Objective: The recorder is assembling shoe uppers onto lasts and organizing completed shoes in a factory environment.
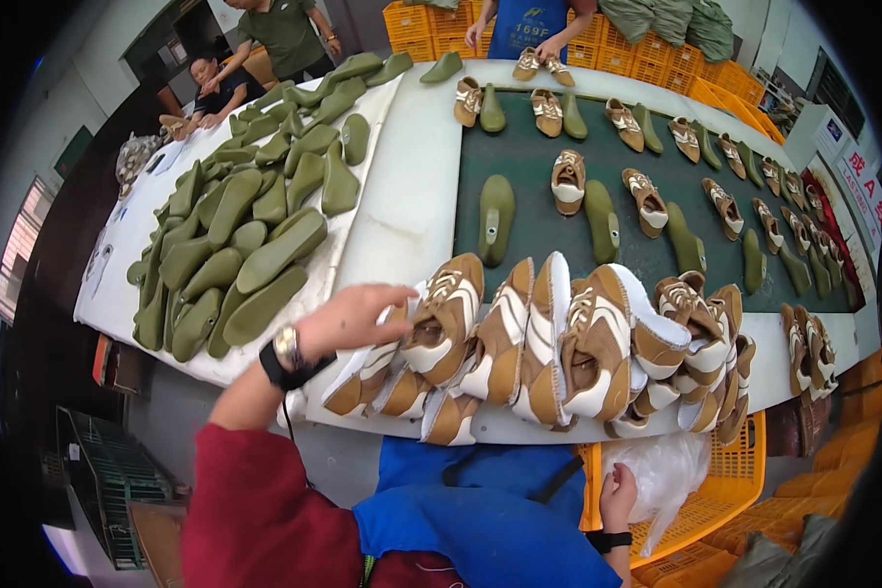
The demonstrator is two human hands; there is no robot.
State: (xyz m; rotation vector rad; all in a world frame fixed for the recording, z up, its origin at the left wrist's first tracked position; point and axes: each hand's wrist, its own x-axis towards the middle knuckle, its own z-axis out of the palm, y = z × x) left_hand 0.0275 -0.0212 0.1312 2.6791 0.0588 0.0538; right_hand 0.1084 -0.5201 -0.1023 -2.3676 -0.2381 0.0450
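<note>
My left hand (363, 316) reaches over the left end of a heap of brown and white sneaker uppers. Its thumb and fingers are apart, close to a lace-up shoe upper (446, 318); whether they touch it I cannot tell. More uppers (598, 343) with stitched white edges lean together along the table's near edge. Low on the right, my right hand (617, 495) hangs with curled fingers beside a clear plastic bag (671, 470). What it holds, if anything, is hidden.
Green shoe lasts (235, 225) are piled on the left table. A dark green belt (549, 245) carries uppers paired with lasts. A yellow crate (750, 470) stands below the table at right. Across it a person in a blue apron (529, 29) handles shoes; other people are far left.
</note>
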